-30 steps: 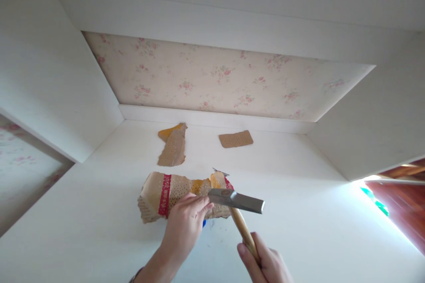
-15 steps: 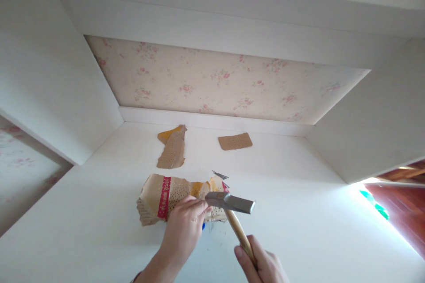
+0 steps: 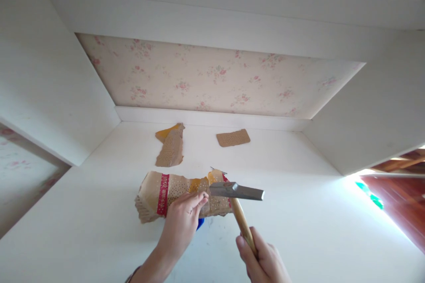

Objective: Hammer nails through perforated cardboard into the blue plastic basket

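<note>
My left hand (image 3: 182, 223) lies on a torn brown perforated cardboard piece (image 3: 156, 192) with a red band, fingers pinched together near its right end at the hammer's face; whatever they pinch is too small to name. My right hand (image 3: 262, 261) grips the wooden handle of a hammer (image 3: 237, 191), whose steel head hovers just right of the left fingertips. A few thin dark nails (image 3: 217, 170) show above the cardboard's right end.
Two more cardboard scraps (image 3: 171, 146) (image 3: 233, 138) lie further back on the white shelf surface (image 3: 299, 194). Floral wallpaper (image 3: 212, 79) backs the niche, with white side panels on both flanks. A blue object (image 3: 200, 223) peeks from under my left hand.
The hammer head dipped toward the cardboard half a second ago and has now risen again. My left hand stays on the cardboard with its fingertips pinched.
</note>
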`<state>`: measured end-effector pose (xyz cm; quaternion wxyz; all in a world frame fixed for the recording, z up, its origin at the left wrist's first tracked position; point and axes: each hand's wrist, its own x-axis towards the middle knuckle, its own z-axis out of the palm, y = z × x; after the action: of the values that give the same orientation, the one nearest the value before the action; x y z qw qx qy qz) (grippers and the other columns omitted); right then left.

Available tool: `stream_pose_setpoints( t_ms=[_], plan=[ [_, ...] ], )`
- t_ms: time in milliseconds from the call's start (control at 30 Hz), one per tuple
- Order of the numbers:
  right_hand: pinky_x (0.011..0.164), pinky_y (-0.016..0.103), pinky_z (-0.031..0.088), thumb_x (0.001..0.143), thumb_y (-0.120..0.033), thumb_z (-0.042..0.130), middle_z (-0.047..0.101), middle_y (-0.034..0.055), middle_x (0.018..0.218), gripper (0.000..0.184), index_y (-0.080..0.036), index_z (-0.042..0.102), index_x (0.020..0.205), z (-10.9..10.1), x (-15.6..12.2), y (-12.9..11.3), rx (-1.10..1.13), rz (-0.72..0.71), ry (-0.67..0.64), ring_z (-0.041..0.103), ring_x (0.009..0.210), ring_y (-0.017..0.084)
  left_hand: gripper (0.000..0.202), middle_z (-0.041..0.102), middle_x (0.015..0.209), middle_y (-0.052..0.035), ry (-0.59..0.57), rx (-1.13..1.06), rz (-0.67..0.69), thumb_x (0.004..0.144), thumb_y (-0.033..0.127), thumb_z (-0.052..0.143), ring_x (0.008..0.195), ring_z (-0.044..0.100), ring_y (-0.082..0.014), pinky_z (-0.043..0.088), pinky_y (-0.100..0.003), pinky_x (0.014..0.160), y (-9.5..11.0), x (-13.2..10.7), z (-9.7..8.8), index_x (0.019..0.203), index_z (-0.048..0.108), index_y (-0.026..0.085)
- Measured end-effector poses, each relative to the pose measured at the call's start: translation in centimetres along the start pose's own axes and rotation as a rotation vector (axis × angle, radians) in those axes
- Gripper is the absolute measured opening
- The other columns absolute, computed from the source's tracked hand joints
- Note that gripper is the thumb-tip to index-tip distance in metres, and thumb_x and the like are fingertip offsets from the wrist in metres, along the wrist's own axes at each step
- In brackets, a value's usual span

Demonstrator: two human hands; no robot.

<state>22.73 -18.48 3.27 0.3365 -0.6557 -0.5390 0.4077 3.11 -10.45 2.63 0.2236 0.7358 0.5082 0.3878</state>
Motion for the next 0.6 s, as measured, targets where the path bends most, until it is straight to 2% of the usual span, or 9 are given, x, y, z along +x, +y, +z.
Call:
stream_pose_setpoints(
  t_ms=[233,467,600],
  plan=[
    [0.043,0.023,0.029,0.091,-0.066,0.038,0.037,-0.0094,0.05,0.045,-0.026,0.035,0.068,0.31,0.23,0.0,-0.004,0.006,-0.081,0.036,0.045,0.011,0.02,0.077,0.092,-0.0021,0.03,0.057,0.027,0.097,0.026,0.052,0.081,0.071,-0.0168,0.056,-0.026,0.076,-0.1,-0.1,0.05,0.096,0.072,0.023],
    [0.042,0.022,0.029,0.091,-0.064,0.041,0.038,-0.0095,0.049,0.044,-0.026,0.036,0.068,0.6,0.43,-0.11,0.034,-0.018,-0.05,0.036,0.043,0.01,0.02,0.077,0.09,-0.0011,0.035,0.036,0.035,0.096,0.024,0.054,0.08,0.071,-0.0161,0.056,-0.025,0.077,0.16,0.01,-0.01,0.094,0.073,0.022],
    [0.042,0.022,0.029,0.091,-0.064,0.04,0.038,-0.0096,0.049,0.044,-0.026,0.035,0.069,0.63,0.49,-0.01,0.013,-0.01,-0.077,0.037,0.043,0.01,0.019,0.077,0.089,-0.0016,0.016,0.042,0.046,0.096,0.022,0.054,0.079,0.07,-0.016,0.056,-0.026,0.076,0.25,0.12,0.0,0.093,0.073,0.02]
  ],
)
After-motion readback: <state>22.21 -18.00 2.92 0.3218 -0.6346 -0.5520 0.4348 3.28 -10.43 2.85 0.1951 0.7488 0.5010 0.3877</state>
